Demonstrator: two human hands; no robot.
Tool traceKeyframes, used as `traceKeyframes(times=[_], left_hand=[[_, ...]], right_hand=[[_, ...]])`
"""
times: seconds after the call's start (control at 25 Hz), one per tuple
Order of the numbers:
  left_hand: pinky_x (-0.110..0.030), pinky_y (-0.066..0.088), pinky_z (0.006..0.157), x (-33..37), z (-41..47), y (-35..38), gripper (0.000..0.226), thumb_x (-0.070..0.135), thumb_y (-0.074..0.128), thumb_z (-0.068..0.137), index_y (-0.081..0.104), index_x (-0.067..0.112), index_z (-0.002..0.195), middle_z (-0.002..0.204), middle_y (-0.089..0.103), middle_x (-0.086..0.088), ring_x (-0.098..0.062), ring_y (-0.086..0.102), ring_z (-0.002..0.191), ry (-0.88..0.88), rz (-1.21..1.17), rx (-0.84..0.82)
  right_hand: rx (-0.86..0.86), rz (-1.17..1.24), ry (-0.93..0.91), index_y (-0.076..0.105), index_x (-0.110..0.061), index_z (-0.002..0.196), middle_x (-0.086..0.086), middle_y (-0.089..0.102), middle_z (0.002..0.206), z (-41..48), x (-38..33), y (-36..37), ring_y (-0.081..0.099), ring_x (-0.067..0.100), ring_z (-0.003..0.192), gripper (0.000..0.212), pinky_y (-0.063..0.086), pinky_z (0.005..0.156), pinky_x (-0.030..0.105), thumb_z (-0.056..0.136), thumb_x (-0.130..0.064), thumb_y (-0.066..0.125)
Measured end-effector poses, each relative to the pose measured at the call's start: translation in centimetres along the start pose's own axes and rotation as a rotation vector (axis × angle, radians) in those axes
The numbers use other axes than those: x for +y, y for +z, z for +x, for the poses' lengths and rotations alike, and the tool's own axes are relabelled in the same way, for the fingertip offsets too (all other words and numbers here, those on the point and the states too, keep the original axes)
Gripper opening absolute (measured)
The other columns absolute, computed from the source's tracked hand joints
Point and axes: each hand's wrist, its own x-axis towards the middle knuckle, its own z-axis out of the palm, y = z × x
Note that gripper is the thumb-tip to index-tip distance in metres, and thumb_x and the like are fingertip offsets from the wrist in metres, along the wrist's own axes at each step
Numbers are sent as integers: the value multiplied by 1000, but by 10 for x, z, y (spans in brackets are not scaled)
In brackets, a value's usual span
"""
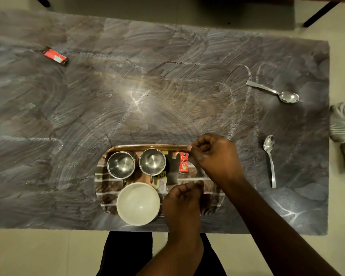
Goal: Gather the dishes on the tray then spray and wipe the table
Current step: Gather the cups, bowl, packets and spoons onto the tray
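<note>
Just over the far right corner of the rectangular patterned tray [147,146], the right hand [213,156] is curled, its fingertips at the top of a small red sachet [183,163] lying there; whether it pinches the sachet I cannot tell. The left hand [182,198] hangs clenched over the tray's near side, with nothing seen in it. Two steel cups [121,165] and a round white bowl [138,203] sit on the tray's left half. Two steel spoons [273,91] lie to the right on the grey marbled table [167,86], and a red wrapper [55,56] lies far left.

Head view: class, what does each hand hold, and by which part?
The right hand appears to pinch the red sachet by its top right corner. The left hand is curled and holds nothing visible.
</note>
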Motion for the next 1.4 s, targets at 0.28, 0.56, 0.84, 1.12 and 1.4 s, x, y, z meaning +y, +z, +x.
traceKeyframes(times=[0.28,0.56,0.84,1.12,1.4], left_hand=[[-35,65,68,183,54,-69,16,-5,76,92,74,10,97,84,76,-13,-25,71,76,643,-6,13],[-42,62,96,336,215,-129,43,-3,68,93,70,9,134,132,68,-12,-3,70,97,1103,429,197],[-46,49,113,401,271,-137,40,21,58,106,65,15,145,154,59,-16,-40,53,139,1381,1434,6],[-54,52,80,409,270,-136,24,19,55,106,72,7,117,107,67,-15,-35,57,100,1502,1483,-14],[-25,62,76,369,224,-116,15,10,70,102,81,9,112,97,83,-2,-12,79,84,902,579,-310]], right_hand=[[23,156,-98,78,-21,87,-4,77,74,46,-95,28,77,11,69,10,67,74,44,97,-24,77],[-176,158,-234,79,-19,112,-12,77,96,138,-197,134,74,1,87,15,62,95,33,97,-19,77],[-286,417,-35,65,-13,139,0,72,106,191,-248,238,70,18,86,36,62,87,41,104,-16,65],[-227,356,-26,66,-14,139,-4,72,115,201,-247,247,71,14,111,50,57,109,43,93,7,66],[-314,540,80,77,-11,109,8,74,95,174,-235,184,70,19,78,12,63,73,37,97,-14,77]])
